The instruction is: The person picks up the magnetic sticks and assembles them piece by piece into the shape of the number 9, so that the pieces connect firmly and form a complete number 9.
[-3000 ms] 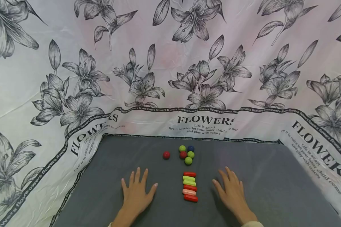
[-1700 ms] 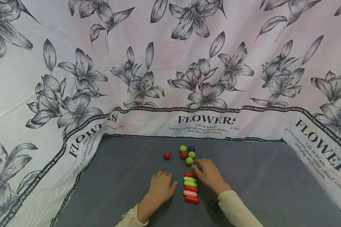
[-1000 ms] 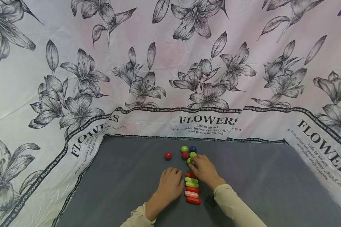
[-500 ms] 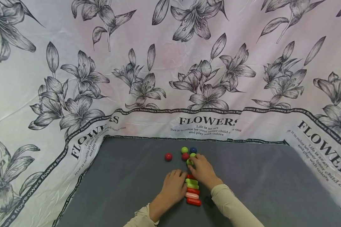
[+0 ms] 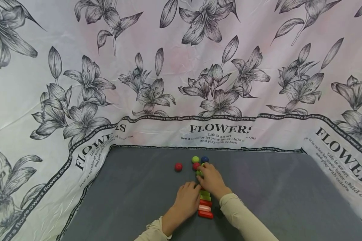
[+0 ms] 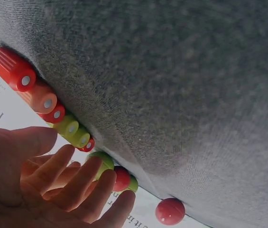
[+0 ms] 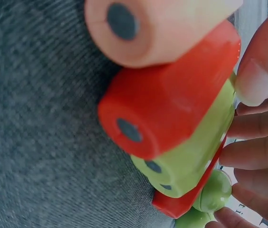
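Observation:
My right hand [image 5: 213,181] pinches the nearest green ball [image 5: 199,173] between thumb and fingers. In the right wrist view, fingertips overlap that shiny ball [image 7: 214,191]. My left hand [image 5: 187,199] hovers along the left side of a row of short coloured rods with a round metal dot at each end. Its fingers are loosely curled around nothing in the left wrist view, fingertips close to the far red rod [image 6: 88,144]. In the head view the hands mostly hide this red rod. Nearer in the row lie green rods [image 5: 205,195], a red rod [image 5: 205,203], a pink rod [image 5: 204,208] and another red rod [image 5: 205,214].
Beyond my right hand sit a green ball [image 5: 195,160], a blue ball [image 5: 204,159] and a red ball [image 5: 196,166], with another green one partly covered by fingers. A separate red ball [image 5: 178,167] lies left. Flower-printed cloth [image 5: 157,134] hangs behind the grey tabletop [image 5: 123,187].
Both hands have come in from either side of the rods. My right hand has reached the nearest green ball and shifted it slightly left; my left hand has closed in on the far red rod.

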A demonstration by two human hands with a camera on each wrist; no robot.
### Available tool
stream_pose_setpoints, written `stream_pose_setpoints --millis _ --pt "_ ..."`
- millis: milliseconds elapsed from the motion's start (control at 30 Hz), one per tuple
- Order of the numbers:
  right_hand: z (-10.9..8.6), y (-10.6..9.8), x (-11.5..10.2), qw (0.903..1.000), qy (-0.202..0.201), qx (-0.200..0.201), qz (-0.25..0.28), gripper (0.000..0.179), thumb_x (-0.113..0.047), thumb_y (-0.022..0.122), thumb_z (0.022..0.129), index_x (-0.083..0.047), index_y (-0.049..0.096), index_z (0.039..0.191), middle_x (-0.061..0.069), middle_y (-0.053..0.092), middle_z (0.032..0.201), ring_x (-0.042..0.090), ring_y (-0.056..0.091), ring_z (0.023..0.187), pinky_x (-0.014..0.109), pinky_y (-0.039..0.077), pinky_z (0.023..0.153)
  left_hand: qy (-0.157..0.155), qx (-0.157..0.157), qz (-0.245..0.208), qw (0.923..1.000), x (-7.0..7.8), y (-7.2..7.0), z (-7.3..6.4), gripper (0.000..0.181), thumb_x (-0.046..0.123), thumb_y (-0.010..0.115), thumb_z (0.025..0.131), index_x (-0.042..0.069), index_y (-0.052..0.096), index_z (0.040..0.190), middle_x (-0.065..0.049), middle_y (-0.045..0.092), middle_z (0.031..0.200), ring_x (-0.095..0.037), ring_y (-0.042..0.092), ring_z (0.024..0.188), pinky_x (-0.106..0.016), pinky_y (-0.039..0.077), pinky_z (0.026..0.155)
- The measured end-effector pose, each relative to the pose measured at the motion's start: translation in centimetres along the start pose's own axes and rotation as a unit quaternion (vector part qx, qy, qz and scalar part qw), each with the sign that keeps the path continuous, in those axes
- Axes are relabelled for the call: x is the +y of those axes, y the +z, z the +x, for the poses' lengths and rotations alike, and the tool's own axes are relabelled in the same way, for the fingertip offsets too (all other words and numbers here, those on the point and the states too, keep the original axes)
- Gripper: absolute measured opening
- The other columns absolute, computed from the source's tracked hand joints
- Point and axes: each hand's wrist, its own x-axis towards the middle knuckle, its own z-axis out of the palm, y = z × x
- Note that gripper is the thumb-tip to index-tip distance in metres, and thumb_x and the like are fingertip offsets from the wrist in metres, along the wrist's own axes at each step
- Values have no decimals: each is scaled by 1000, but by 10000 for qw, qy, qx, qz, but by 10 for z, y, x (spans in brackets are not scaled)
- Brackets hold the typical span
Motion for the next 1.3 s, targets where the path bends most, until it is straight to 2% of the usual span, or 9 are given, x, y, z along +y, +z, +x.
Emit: stream_pose_setpoints --millis 267,533,833,1133,1300 --pt "-2 4 4 9999 -55 43 -73 30 -17 78 86 -7 71 113 12 65 111 32 62 103 51 54 84 -89 -64 -160 9998 2 4 -1 25 22 63 94 14 68 118 -4 70 114 -22 65 107 -43 55 88" --pt "-8 12 12 10000 52 57 44 27 -16 77 86 -6 71 111 11 66 106 31 63 100 50 54 85 -230 -318 -557 9977 3 10 0 33 25 59 98 12 65 128 -6 68 121 -25 63 113 -47 53 94" --pt "-16 14 22 9988 305 -163 347 27 -14 75 88 -4 71 112 14 65 114 33 62 108 50 52 94 -207 -183 -417 9987 5 6 0 33 29 62 96 16 66 126 -3 69 116 -23 64 109 -44 54 90" --pt "-20 10 31 9985 324 -171 401 25 -12 75 88 -3 71 110 14 64 106 33 63 102 51 51 92 -237 -166 -371 9989 6 6 3 31 29 62 97 15 67 124 -4 70 114 -23 65 106 -43 54 90" --pt "-21 7 34 9980 356 -178 487 21 -11 75 88 -3 71 107 14 63 104 33 62 98 52 51 88 -245 -41 -282 9993 4 6 7 29 28 62 96 15 68 122 -4 71 112 -23 66 102 -41 55 87"
